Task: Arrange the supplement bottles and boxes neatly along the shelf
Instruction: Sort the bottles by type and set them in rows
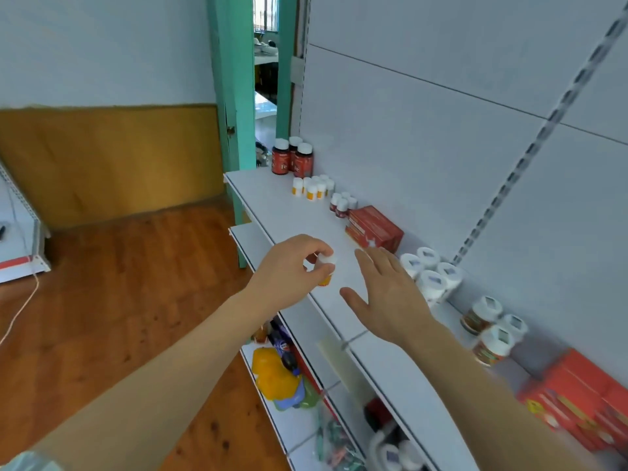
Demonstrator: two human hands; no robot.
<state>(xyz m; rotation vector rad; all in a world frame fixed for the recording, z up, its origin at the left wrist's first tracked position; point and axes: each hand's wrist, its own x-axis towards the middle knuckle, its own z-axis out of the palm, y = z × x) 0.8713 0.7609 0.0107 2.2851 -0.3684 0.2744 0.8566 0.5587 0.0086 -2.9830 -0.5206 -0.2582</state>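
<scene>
Pinched by its white cap in the left hand (pixel 294 266), a small bottle (pixel 325 266) is held at mid-frame over the shelf (pixel 289 215); the right hand (pixel 387 294) is spread, holding nothing. It is best set upright beside the matching yellow-labelled bottles (pixel 312 188) toward the upper centre.

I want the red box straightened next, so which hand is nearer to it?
Right. The right hand is open, its fingertips almost at the near end of the red box. The left hand is farther out toward the shelf's front edge, pinching a small bottle.

The left hand (pixel 295 266) covers most of a small white-capped bottle (pixel 326 266), hiding its label. Orange boxes (pixel 577 399) run off the right edge, blurred; their print is possibly unreadable.
</scene>
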